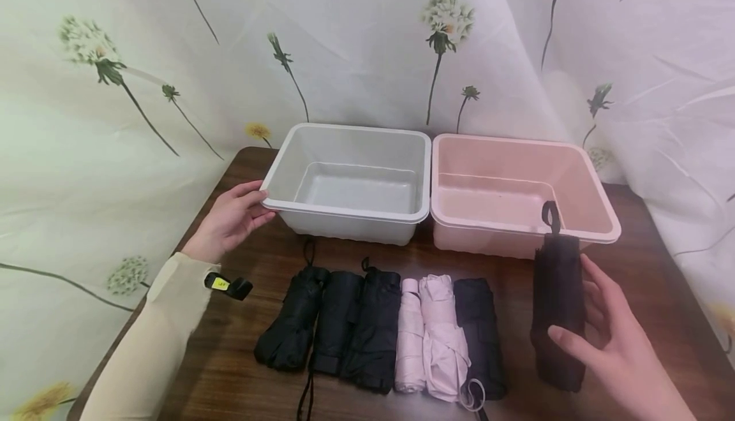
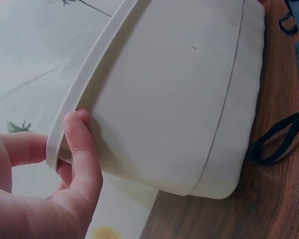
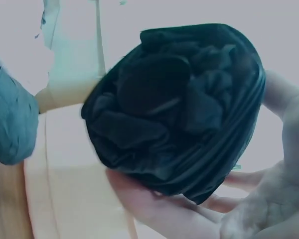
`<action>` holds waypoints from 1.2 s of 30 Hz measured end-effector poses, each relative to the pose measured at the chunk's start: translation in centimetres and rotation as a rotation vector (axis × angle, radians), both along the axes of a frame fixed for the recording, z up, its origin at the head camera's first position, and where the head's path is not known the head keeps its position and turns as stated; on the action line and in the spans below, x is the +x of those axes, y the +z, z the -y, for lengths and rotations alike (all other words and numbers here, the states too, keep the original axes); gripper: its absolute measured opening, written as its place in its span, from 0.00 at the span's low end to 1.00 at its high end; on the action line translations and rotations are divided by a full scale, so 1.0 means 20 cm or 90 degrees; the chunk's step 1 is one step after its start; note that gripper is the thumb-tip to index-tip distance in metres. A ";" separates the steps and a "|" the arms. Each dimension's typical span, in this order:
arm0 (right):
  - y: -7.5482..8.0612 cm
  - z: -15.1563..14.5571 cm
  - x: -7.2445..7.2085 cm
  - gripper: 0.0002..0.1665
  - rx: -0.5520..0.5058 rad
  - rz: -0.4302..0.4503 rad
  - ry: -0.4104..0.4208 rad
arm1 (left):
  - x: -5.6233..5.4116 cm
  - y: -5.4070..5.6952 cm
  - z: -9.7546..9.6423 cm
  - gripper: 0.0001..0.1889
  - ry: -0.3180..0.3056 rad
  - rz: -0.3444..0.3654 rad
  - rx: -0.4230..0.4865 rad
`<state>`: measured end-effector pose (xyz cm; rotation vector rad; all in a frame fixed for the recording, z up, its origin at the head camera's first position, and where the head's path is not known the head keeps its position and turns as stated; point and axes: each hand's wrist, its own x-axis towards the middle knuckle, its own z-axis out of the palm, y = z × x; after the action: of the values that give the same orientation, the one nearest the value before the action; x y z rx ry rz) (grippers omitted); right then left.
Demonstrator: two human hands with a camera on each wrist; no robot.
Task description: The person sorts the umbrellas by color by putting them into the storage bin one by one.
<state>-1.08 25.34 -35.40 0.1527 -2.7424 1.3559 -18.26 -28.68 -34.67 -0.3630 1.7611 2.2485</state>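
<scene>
At the left corner of a pale grey plastic bin (image 1: 350, 220), my left hand (image 1: 234, 215) pinches the rim. The left wrist view has the fingers (image 2: 81, 144) on both sides of that rim. A folded black umbrella (image 1: 556, 306) stands roughly upright in my right hand (image 1: 614, 335), its strap loop on top, in front of a pink bin (image 1: 488, 236). The end of this umbrella (image 3: 174, 114) fills the middle of the right wrist view. No items show inside either bin.
A row of folded umbrellas lies on the brown wooden table (image 1: 230, 338): black ones (image 1: 293, 319) at left, two pale pink ones (image 1: 442, 338), then a dark one (image 1: 481, 338). Behind the bins hangs a floral cloth (image 1: 367, 38).
</scene>
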 end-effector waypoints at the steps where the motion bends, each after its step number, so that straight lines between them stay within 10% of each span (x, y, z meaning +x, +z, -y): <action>1: 0.00 0.00 -0.01 0.61 -0.008 -0.014 0.002 | 0.00 0.00 0.00 0.25 -0.001 -0.002 0.005; 14: 0.01 -0.01 -0.12 0.53 -0.212 0.021 0.044 | 0.01 0.00 0.01 0.17 -0.007 -0.006 0.021; 23: 0.03 0.06 -0.21 0.43 -0.576 0.047 0.138 | 0.01 0.01 0.00 0.24 -0.009 -0.010 0.012; 36: 0.10 0.19 -0.33 0.37 -0.628 0.057 0.162 | 0.01 0.00 0.01 0.29 -0.014 -0.014 0.007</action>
<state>-7.61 21.60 -33.32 0.3694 -1.8205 2.6184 -18.09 -28.87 -34.69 -0.3158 1.7534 2.2541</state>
